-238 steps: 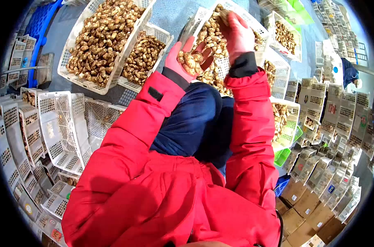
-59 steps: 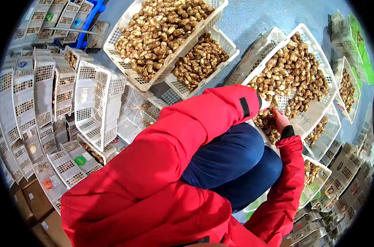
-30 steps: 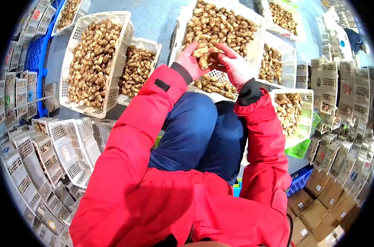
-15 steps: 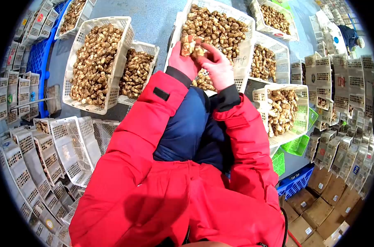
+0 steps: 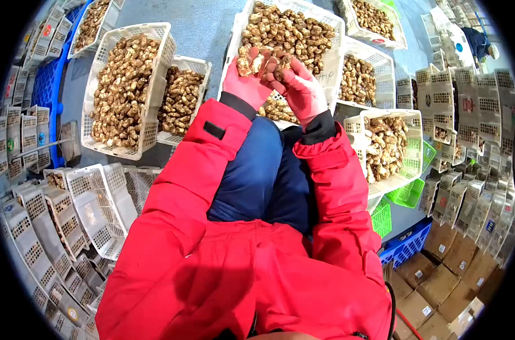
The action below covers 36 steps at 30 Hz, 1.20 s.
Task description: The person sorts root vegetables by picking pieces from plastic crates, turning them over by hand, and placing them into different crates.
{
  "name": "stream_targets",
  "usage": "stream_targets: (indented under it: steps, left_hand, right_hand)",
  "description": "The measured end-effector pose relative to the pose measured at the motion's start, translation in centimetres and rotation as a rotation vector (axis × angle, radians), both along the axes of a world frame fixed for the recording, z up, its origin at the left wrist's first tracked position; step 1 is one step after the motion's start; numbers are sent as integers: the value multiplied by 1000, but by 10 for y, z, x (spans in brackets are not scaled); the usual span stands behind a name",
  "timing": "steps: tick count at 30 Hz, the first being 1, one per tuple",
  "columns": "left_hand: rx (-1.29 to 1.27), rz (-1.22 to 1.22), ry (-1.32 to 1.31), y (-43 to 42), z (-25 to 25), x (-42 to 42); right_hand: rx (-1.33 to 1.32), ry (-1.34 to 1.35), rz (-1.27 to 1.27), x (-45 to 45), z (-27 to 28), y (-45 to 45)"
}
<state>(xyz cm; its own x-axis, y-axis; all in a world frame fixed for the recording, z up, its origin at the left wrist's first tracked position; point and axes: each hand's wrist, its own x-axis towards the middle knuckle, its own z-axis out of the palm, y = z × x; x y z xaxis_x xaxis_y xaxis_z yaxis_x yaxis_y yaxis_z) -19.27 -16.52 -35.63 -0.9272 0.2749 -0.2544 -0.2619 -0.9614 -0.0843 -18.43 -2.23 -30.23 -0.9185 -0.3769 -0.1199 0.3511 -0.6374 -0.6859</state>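
Blue floor (image 5: 206, 34), stacked crates (image 5: 33, 218) either side, and the knobbly brown tubers (image 5: 246, 63) are up in both hands above the white crate (image 5: 332, 59)! Left hand (image 5: 245, 85) cups some, fingers curled; right hand (image 5: 304, 97) pinches others, thumb against fingers. Cardboard boxes (image 5: 439, 286) sit lower right.

Left hand (image 5: 246, 86) close beside right hand (image 5: 304, 96)

Crate (image 5: 331, 63) before knees (image 5: 260, 170), tubers (image 5: 291, 29) inside; more crates (image 5: 165, 59) left and right; boxes (image 5: 439, 285) right rear.
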Motion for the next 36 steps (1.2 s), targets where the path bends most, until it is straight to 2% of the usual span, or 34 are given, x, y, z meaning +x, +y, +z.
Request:
stream_targets:
  steps: [3,7,8,11,12,18,22,23,25,29,31,32,33,34,35,36]
  left_hand:
    - [28,-64,137,-3,-5,-2]
    - [-88,-18,48,3,4,2]
    - [-13,-53,135,0,-9,1]
    - [-70,-92,123,1,-14,-1]
    - [-17,-122,155,1,0,3]
    - [-120,-110,75,0,-2,3]
    - [-98,-80,-3,2,-2,2]
    - [-86,-72,-17,1,-4,2]
    - [-84,-51,-79,3,0,2]
    - [75,-47,-8,4,-31,-3]
    - [15,-46,-60,3,-22,0]
    - [8,0,-53,4,-11,3]
    - [22,-29,21,0,-15,3]
    - [-21,13,-84,-3,-5,2]
    - [-54,37,-194,-3,3,0]
    - [94,-18,-8,-10,-29,-9]
  right_hand:
    - [-90,14,40,-4,-7,4]
    - [-184,-76,2,1,6,1]
    - [-169,-75,3,-1,0,1]
    - [-82,-7,38,-6,-19,8]
    - [-44,-65,-9,-4,-11,7]
    - [40,-48,-48,-6,-14,16]
    - [-153,-225,-194,-11,-29,20]
    - [-88,-84,-251,-13,-51,22]
    - [-143,-303,-360,-18,-54,28]
    - [1,-364,-435,-35,-81,50]
    - [248,-203,-443,-47,-64,33]
    - [243,-86,-368,-49,-28,4]
    - [312,38,-273,-35,32,-41]
    - [339,172,-164,-31,55,-65]
    - [484,252,-110,-34,67,-73]
    - [569,280,-146,-39,62,-76]
